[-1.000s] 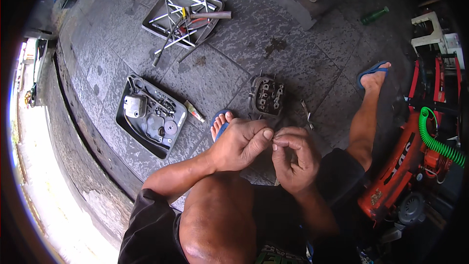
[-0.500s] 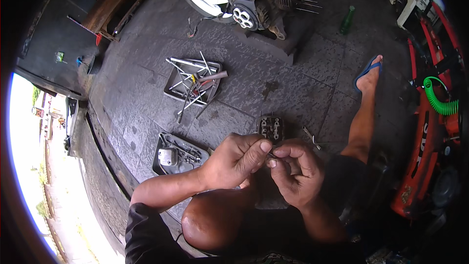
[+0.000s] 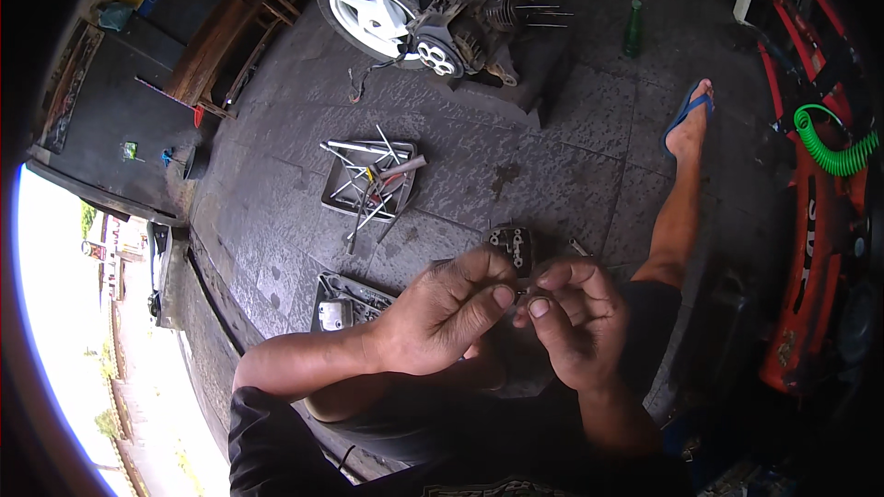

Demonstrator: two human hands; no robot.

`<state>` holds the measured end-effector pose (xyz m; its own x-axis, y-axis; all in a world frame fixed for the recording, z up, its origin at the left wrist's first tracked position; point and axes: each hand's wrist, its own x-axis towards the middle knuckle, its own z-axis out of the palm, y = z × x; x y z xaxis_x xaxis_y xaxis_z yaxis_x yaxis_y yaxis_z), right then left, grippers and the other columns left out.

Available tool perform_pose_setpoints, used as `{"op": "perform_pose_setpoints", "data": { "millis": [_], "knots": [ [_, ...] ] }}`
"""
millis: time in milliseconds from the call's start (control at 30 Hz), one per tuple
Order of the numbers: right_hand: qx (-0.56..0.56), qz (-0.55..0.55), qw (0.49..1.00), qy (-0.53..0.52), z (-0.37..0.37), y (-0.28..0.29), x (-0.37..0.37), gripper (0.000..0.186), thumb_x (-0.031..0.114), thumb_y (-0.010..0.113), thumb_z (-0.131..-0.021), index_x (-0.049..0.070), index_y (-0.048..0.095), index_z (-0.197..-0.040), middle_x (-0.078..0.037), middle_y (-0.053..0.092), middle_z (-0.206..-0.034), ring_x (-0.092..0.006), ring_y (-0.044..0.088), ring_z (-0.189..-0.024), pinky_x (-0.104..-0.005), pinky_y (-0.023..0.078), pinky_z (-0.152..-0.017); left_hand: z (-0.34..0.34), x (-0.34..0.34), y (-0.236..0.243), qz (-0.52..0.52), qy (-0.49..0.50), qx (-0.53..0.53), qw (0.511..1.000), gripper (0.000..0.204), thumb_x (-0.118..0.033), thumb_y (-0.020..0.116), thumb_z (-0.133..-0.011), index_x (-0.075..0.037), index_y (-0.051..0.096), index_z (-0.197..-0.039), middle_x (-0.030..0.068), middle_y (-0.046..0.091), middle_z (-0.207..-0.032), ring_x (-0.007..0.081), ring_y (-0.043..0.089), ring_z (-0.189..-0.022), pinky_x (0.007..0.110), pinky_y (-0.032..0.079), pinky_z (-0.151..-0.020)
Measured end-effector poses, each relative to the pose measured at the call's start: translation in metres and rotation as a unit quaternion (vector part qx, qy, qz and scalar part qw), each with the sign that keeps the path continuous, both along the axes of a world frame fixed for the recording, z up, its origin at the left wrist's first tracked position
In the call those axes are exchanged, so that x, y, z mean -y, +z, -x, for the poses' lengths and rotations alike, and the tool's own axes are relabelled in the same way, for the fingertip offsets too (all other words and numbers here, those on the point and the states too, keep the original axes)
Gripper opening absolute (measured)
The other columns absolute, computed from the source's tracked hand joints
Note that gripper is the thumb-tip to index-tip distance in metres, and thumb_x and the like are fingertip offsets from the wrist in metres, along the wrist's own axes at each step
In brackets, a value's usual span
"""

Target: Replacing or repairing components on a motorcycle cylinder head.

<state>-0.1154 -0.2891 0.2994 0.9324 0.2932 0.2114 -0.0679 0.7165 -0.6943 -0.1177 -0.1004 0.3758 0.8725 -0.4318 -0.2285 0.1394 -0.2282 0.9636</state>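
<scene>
My left hand (image 3: 447, 317) is closed, thumb pressed against the bent index finger. Facing it, with fingertips almost meeting, my right hand (image 3: 580, 322) is curled with its thumb and fingers brought together. A tiny dark piece shows between the two sets of fingertips, too small to name. Just beyond my hands, a dark engine cylinder head (image 3: 512, 244) sits on the floor, its near side partly hidden by my fingers. Left of my left hand lies a grey tray (image 3: 319, 294) with a silver metal cover (image 3: 335, 314) and small parts, partly behind my forearm.
A second tray (image 3: 328, 207) holds several wrenches and screwdrivers. Farther off is an engine (image 3: 465, 32) with a white-spoked wheel (image 3: 368, 14). A green bottle (image 3: 633, 29) stands right of it. Red equipment (image 3: 801, 267) with a green coiled hose (image 3: 833, 152) lines the right side; a wooden bench (image 3: 216, 46) is far left.
The view has tilted, so the floor things sit lower in the picture. My fingertips have drawn slightly apart, and my left knee has lowered out of its raised place.
</scene>
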Motion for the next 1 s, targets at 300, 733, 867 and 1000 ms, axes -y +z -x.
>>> {"op": "perform_pose_setpoints", "data": {
  "millis": [300,733,867,1000],
  "knots": [
    [0.177,0.078,0.973,-0.125,-0.004,-0.009,0.008,0.021,-0.010,0.063,-0.090,-0.005,0.054,-0.108,-0.022,0.061,-0.115,-0.0193,0.066,-0.103,-0.0298,0.059,-0.087,-0.003,0.011,0.007,-0.091,-0.012,0.199,0.976,0.015,-0.006,0.065,-0.098,0.003,0.058,-0.108,0.0118,0.067,-0.095,0.0172,0.071,-0.088,0.029,0.057,-0.075],
    [0.078,0.158,0.981,-0.082,0.006,-0.006,0.009,0.024,-0.010,0.067,-0.089,-0.004,0.058,-0.111,-0.014,0.062,-0.108,-0.0143,0.066,-0.096,-0.0256,0.057,-0.082,0.000,0.008,-0.001,0.059,0.082,-0.001,0.995,0.016,-0.007,0.065,-0.099,0.005,0.065,-0.110,0.0097,0.071,-0.098,0.0123,0.069,-0.087,0.026,0.056,-0.076],
    [0.069,0.259,0.956,-0.117,0.007,0.004,0.012,0.022,-0.005,0.073,-0.088,-0.003,0.062,-0.108,-0.011,0.066,-0.101,-0.0144,0.069,-0.088,-0.0262,0.057,-0.077,-0.004,0.006,-0.012,0.068,0.094,-0.070,0.991,0.030,-0.021,0.069,-0.098,0.002,0.067,-0.118,0.0052,0.072,-0.094,0.0087,0.068,-0.080,0.023,0.058,-0.070],
    [0.155,0.361,0.907,-0.155,-0.003,0.004,0.012,0.020,-0.003,0.074,-0.087,-0.002,0.065,-0.104,-0.011,0.068,-0.098,-0.0165,0.070,-0.086,-0.0279,0.056,-0.075,-0.009,0.000,-0.018,0.123,0.082,-0.098,0.984,0.026,-0.019,0.070,-0.097,0.002,0.071,-0.112,0.0063,0.073,-0.092,0.0096,0.069,-0.077,0.024,0.059,-0.069]
  ]
}}
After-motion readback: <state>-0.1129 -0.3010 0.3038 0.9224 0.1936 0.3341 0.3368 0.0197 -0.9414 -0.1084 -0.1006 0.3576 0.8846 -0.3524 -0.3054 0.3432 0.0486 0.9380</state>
